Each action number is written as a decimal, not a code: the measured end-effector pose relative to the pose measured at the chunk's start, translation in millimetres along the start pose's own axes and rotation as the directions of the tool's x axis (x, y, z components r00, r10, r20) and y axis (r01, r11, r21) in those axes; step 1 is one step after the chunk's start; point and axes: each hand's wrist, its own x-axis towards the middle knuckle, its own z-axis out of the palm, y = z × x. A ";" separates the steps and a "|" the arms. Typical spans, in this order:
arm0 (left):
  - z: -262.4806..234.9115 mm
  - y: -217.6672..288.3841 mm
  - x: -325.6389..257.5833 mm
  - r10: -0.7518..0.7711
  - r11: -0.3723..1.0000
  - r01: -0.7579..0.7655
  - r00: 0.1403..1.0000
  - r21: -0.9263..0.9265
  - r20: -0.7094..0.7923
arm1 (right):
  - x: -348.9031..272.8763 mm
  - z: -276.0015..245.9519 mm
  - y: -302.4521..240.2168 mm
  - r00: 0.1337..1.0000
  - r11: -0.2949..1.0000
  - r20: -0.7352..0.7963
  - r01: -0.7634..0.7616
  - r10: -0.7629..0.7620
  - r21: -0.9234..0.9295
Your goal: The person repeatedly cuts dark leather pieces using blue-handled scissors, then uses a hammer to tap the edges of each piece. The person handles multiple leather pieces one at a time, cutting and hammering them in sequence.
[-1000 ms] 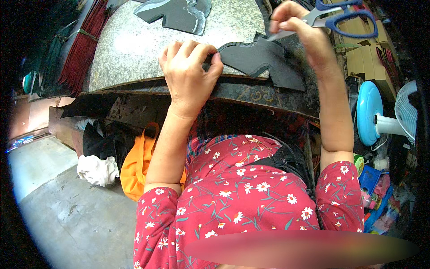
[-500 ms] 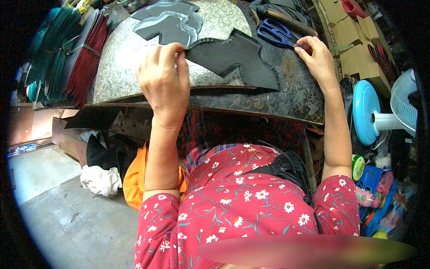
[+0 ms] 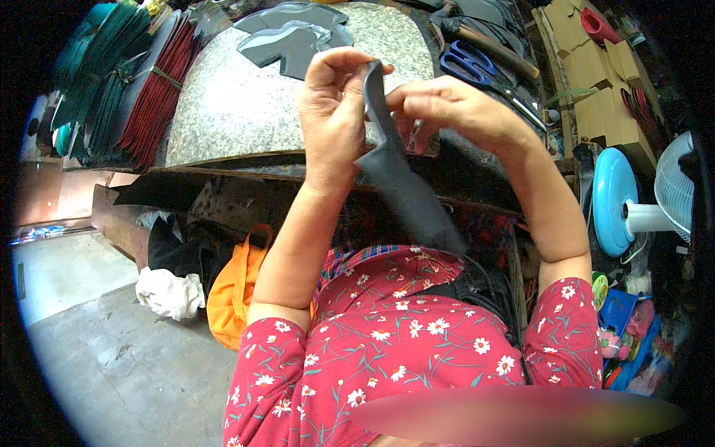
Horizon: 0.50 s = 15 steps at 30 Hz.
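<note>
Up above the granite slab (image 3: 246,112), both hands pinch a dark cut piece (image 3: 398,179): left hand (image 3: 335,112) and right hand (image 3: 447,108) close on its upper end. Its long axis runs steeply, the lower end pointing down-right toward the lap. It's probably leather. Blue scissors (image 3: 477,67) lie beside the right hand.

Blue-handled scissors (image 3: 469,63) on stone slab (image 3: 223,112), orange bag (image 3: 234,290), blue fan (image 3: 633,208)

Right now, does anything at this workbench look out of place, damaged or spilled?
Nothing stands out. Both hands, left hand and right hand, pinch a dark cut sheet piece above the stone slab. Blue-handled scissors lie flat nearby; nothing is spilled or torn.
</note>
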 end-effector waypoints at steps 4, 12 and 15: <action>-3.0 -4.1 2.4 -0.024 0.989 0.016 0.998 0.145 0.054 | -0.3 21.8 3.5 0.985 0.980 -0.170 0.071 -0.038 0.188; -25.4 23.6 10.9 -0.368 0.886 0.298 0.918 0.356 0.146 | -4.4 6.4 25.9 0.895 0.968 -0.388 0.155 -0.221 -0.195; -18.1 16.5 3.6 -0.219 0.827 0.135 0.972 0.545 0.091 | -4.1 8.1 31.1 0.824 0.917 -0.453 0.185 -0.341 -0.353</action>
